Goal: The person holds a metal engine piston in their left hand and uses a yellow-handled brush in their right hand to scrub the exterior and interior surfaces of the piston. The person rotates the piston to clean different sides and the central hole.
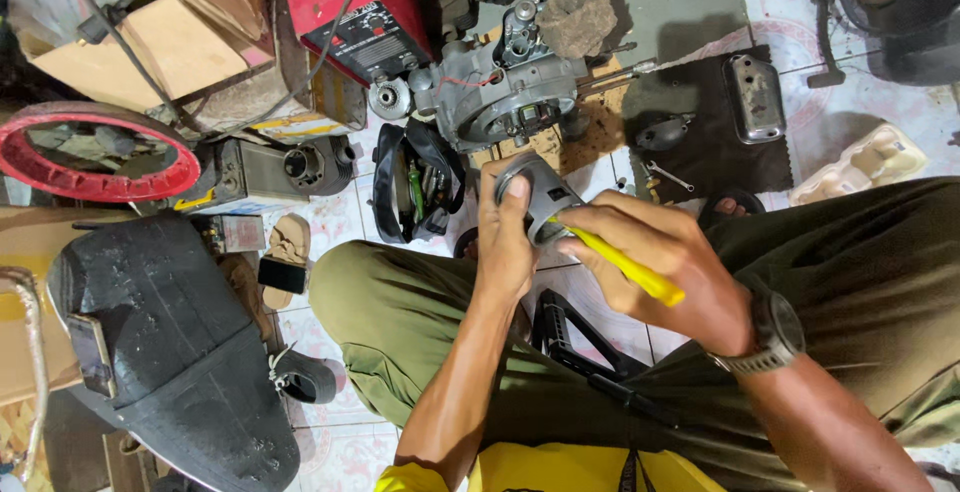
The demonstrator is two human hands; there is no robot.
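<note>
My left hand (503, 237) grips a grey metal piston (540, 195), held up above my knees with its open skirt toward me. My right hand (660, 267), with a dark watch on its wrist, holds a yellow-handled tool (625, 267) whose tip rests against the piston's side. Just beyond the piston, a grey engine block (500, 92) with a round flywheel opening sits on the tiled floor. I am seated in olive trousers with both knees spread.
A black seat (170, 352) lies at the left, a red ring (95, 152) above it. A red machine (350, 12), a black tool bag (415, 192), a metal cover (755, 97) on a dark mat and an egg-carton tray (860, 167) surround me.
</note>
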